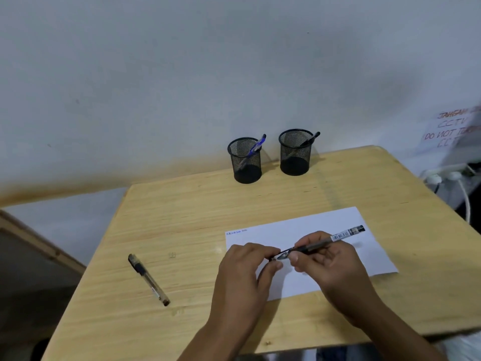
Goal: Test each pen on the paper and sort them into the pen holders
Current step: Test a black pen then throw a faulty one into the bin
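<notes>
Closest to the camera, both hands meet over the sheet of paper. The right hand is wrapped around the barrel of a black pen, its labelled end angled up and away to the right. The left hand pinches at the tip end of that same pen, fingers narrow, apparently pulling the cap off or pushing it on; which of the two, the view does not settle. The tip sits just above the paper, not yet clearly writing.

Over to the left, a second pen lies alone on the wooden surface, well apart from the paper. It has a clear barrel with a dark cap and grip, and it looks untested, waiting its turn.

On the paper's far left corner there is a small line of blue scribble, so at least one test has been made.

Furthest back, near the wall, stand two black mesh pen holders. The left holder has a blue pen leaning in it; the right holder carries a dark pen. By that count, two pens are sorted, one is in hand, one remains: roughly halfway.
</notes>
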Motion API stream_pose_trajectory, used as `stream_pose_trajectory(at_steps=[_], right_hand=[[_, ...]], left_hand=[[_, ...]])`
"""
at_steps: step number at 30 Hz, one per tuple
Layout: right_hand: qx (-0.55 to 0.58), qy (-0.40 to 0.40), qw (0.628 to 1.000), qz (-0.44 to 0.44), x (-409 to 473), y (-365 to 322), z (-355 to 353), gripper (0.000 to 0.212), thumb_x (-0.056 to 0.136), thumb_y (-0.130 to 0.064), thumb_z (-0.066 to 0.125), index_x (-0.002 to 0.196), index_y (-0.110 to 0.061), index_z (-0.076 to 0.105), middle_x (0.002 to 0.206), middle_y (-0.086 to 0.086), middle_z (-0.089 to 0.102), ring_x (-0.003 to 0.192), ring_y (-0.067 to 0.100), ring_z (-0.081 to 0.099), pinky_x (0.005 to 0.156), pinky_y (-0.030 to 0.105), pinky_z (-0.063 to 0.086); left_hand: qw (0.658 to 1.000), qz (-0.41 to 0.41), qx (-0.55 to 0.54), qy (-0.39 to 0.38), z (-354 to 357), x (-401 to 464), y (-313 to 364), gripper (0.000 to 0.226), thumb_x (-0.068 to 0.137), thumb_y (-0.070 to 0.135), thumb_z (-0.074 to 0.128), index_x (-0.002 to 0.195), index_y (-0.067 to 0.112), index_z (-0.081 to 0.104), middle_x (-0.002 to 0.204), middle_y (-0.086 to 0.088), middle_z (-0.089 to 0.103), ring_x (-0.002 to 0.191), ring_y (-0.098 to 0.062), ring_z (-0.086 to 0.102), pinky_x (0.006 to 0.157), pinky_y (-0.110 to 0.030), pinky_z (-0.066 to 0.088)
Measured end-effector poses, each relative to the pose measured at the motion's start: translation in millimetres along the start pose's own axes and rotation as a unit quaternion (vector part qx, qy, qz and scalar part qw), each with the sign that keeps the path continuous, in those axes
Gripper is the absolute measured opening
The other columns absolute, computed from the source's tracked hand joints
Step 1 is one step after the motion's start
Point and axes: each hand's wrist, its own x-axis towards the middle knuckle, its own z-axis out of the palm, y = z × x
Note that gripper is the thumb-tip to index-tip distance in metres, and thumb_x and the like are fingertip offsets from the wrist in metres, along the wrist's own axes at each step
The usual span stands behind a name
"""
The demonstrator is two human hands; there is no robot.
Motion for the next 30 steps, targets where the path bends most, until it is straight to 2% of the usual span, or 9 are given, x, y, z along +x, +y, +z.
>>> stream_pose_trajectory(at_steps=[4, 7, 12, 14, 16, 18, 23, 28, 30], right_hand=[[0.007, 0.030, 0.999, 0.028, -6.0, 4.9, -8.8, 0.013, 0.077, 0.004, 0.078, 0.084, -0.005, 0.072, 0.072, 0.015, 0.076, 0.070, 0.028, 0.074, 0.071, 0.031, 0.060], [-0.010, 0.051, 0.998, 0.021, -11.9, 7.9, -17.0, 0.014, 0.076, 0.003, 0.080, 0.080, -0.008, 0.073, 0.070, 0.013, 0.076, 0.068, 0.028, 0.074, 0.070, 0.033, 0.061], [0.022, 0.078, 0.996, 0.027, -20.0, 11.6, -39.5, 0.014, 0.082, 0.000, 0.075, 0.079, -0.014, 0.075, 0.076, 0.013, 0.076, 0.073, 0.027, 0.072, 0.075, 0.039, 0.059], [0.096, 0.102, 0.990, 0.030, -25.4, 14.4, -53.4, 0.008, 0.077, -0.014, 0.081, 0.081, -0.020, 0.078, 0.079, 0.012, 0.076, 0.076, 0.024, 0.071, 0.080, 0.040, 0.058], [0.194, 0.145, 0.970, 0.032, -32.3, 15.7, -71.5, 0.031, 0.059, -0.034, 0.090, 0.083, -0.017, 0.080, 0.085, 0.011, 0.077, 0.079, 0.019, 0.072, 0.077, 0.031, 0.059], [0.272, 0.194, 0.942, 0.038, -42.8, 15.8, -91.0, 0.034, 0.053, -0.030, 0.087, 0.082, -0.013, 0.080, 0.090, 0.010, 0.077, 0.079, 0.015, 0.073, 0.070, 0.021, 0.059], [0.359, 0.290, 0.886, 0.040, -82.8, 16.9, -147.2, 0.024, 0.079, -0.013, 0.062, 0.101, -0.006, 0.068, 0.087, 0.009, 0.076, 0.080, 0.018, 0.073, 0.072, 0.026, 0.062], [0.351, 0.431, 0.830, 0.041, -136.6, 44.5, -206.8, 0.017, 0.095, -0.003, 0.053, 0.099, -0.008, 0.069, 0.083, 0.007, 0.075, 0.076, 0.017, 0.073, 0.072, 0.026, 0.062], [0.342, 0.483, 0.804, 0.060, -159.6, 69.9, -223.2, 0.016, 0.096, -0.003, 0.054, 0.100, -0.007, 0.069, 0.082, 0.007, 0.076, 0.075, 0.017, 0.073, 0.071, 0.025, 0.062]], left_hand=[[0.999, 0.022, -0.008, -0.049, 2.9, 2.4, 6.6, 0.008, 0.090, 0.031, 0.064, 0.097, 0.034, 0.067, 0.095, 0.025, 0.064, 0.092, 0.001, 0.049, 0.080, -0.011, 0.035], [0.996, 0.036, -0.013, -0.084, 8.0, 6.4, 14.2, 0.010, 0.090, 0.023, 0.066, 0.096, 0.031, 0.066, 0.094, 0.023, 0.065, 0.088, 0.001, 0.049, 0.079, -0.009, 0.034], [0.991, 0.054, -0.038, -0.118, 23.3, 17.0, 36.7, 0.008, 0.089, 0.025, 0.068, 0.094, 0.031, 0.069, 0.090, 0.022, 0.067, 0.088, 0.002, 0.051, 0.075, -0.006, 0.033], [0.987, 0.051, -0.072, -0.133, 35.2, 22.1, 52.6, 0.008, 0.087, 0.027, 0.071, 0.093, 0.033, 0.071, 0.087, 0.023, 0.067, 0.089, 0.003, 0.052, 0.074, -0.006, 0.034], [0.983, 0.061, -0.096, -0.146, 50.9, 25.6, 70.2, 0.009, 0.085, 0.030, 0.072, 0.091, 0.037, 0.070, 0.087, 0.026, 0.066, 0.090, 0.003, 0.052, 0.074, -0.009, 0.035], [0.976, 0.081, -0.108, -0.173, 68.7, 27.1, 88.1, 0.011, 0.084, 0.034, 0.073, 0.090, 0.041, 0.069, 0.090, 0.028, 0.065, 0.092, 0.002, 0.052, 0.074, -0.012, 0.036], [0.944, 0.187, -0.080, -0.259, 117.4, 26.9, 133.6, 0.026, 0.084, 0.044, 0.071, 0.108, 0.036, 0.067, 0.099, 0.022, 0.062, 0.095, 0.001, 0.050, 0.085, -0.008, 0.033], [0.889, 0.293, -0.048, -0.349, 164.9, 22.1, 169.1, 0.041, 0.090, 0.043, 0.063, 0.127, 0.026, 0.060, 0.129, 0.009, 0.056, 0.119, -0.007, 0.042, 0.097, 0.002, 0.013], [0.866, 0.334, -0.020, -0.372, 185.5, 18.4, 175.3, 0.051, 0.091, 0.046, 0.061, 0.136, 0.022, 0.054, 0.141, 0.004, 0.050, 0.131, -0.009, 0.035, 0.106, -0.004, 0.009]])
